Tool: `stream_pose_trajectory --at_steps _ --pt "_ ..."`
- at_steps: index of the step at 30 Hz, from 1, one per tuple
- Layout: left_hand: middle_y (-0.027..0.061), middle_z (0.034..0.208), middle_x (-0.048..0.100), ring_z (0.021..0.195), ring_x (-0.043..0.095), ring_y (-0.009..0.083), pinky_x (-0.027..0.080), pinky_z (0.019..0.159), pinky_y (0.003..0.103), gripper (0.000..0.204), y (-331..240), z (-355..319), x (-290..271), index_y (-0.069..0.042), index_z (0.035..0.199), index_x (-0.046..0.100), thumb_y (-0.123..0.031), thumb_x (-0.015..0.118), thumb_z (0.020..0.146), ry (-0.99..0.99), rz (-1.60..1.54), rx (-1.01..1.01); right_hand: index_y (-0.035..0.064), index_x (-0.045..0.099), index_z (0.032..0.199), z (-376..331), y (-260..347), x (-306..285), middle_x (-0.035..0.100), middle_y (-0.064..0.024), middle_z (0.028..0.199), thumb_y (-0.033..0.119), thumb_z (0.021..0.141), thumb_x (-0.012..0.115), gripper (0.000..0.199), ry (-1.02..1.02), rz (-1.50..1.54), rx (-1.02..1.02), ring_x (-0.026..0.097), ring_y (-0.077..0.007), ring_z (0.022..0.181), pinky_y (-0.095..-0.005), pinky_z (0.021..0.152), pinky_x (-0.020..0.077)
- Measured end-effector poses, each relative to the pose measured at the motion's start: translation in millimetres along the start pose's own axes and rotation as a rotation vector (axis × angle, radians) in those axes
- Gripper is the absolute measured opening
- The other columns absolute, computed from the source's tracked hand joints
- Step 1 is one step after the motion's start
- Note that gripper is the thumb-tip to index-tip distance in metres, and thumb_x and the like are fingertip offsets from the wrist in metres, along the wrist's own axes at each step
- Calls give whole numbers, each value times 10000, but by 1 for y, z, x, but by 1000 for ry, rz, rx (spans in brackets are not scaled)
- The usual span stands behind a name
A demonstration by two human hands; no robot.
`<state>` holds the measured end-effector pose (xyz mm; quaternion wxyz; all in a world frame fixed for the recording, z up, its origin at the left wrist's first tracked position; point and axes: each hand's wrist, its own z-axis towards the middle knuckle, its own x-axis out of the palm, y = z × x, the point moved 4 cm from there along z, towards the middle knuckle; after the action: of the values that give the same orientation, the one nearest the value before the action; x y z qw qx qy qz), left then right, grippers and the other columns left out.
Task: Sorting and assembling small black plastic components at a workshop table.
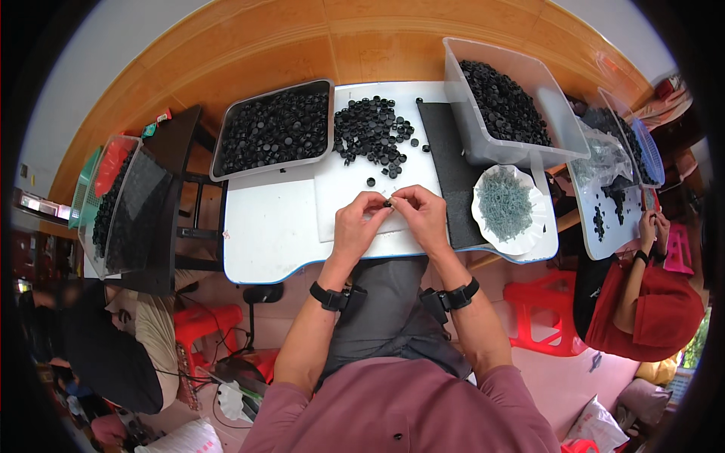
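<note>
My left hand (358,226) and my right hand (424,217) meet above the near part of a white board (332,204). Between their fingertips is a small black part (388,203), pinched from both sides; the fingers cover most of it. Just beyond my hands lies one loose round black cap (371,182), and farther off spreads a heap of similar black caps (377,127). To the right of my right hand, a white scalloped dish (532,240) holds many small grey-green pieces (504,204).
A metal tray (220,162) full of black caps stands far left. Far right is a translucent bin (491,149) of black parts, beside a black mat (445,174). A co-worker in red (649,317) sits at another table on the right; a person in dark clothing (113,347) is at left.
</note>
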<state>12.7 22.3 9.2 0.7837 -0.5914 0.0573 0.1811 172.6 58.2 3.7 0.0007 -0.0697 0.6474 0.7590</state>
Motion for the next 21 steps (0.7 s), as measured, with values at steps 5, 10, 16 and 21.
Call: stream_pose_trajectory --at_steps 5,10,16,21 --pt "100 926 777 841 766 180 601 760 296 204 -2 0 -2 10 1036 711 -70 803 871 -2 -37 -10 -8 776 950 -1 2 1 741 -48 808 61 877 778 100 11 -47 -52 602 -60 654 -231 588 474" --pt "109 962 788 844 765 178 601 780 295 242 3 0 -3 6 1101 741 -67 793 876 10 -83 -59 -3 780 992 -2 5 1 750 -66 856 46 893 754 113 -4 -41 -138 605 -67 660 -232 593 474" --pt "106 960 792 862 762 159 601 793 291 209 7 1 -3 16 1065 755 -72 797 881 -71 -192 -96 3 785 1004 -3 5 0 762 -72 879 37 896 743 121 -28 -82 -109 617 -74 661 -232 599 479" --pt "74 941 779 881 731 113 588 811 255 160 8 -1 -5 28 1043 751 -25 783 895 -38 -168 -167 4 789 998 -3 2 0 768 -81 873 32 894 741 118 -34 -100 -123 623 -77 657 -235 599 484"
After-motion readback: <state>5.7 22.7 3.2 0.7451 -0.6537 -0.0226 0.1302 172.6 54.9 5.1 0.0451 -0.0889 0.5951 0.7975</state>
